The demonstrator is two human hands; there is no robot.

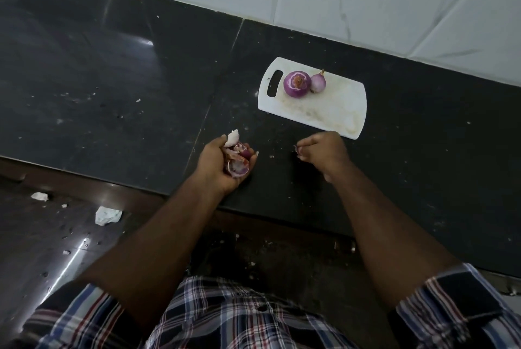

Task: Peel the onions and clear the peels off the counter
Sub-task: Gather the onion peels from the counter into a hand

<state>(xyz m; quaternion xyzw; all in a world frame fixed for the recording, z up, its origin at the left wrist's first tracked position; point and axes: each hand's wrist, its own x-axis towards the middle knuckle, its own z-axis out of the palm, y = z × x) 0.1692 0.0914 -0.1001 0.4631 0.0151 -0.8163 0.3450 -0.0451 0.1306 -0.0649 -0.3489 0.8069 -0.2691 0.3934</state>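
Purple-white papery peels (236, 158) bunch in the left hand (222, 163); right hand (324, 152) fingers pinch a scrap (296, 149)

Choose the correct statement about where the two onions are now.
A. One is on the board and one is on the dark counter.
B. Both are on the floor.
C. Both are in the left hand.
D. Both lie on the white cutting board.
D: the big onion and the small onion sit side by side on the white cutting board, while the left hand holds only peels.
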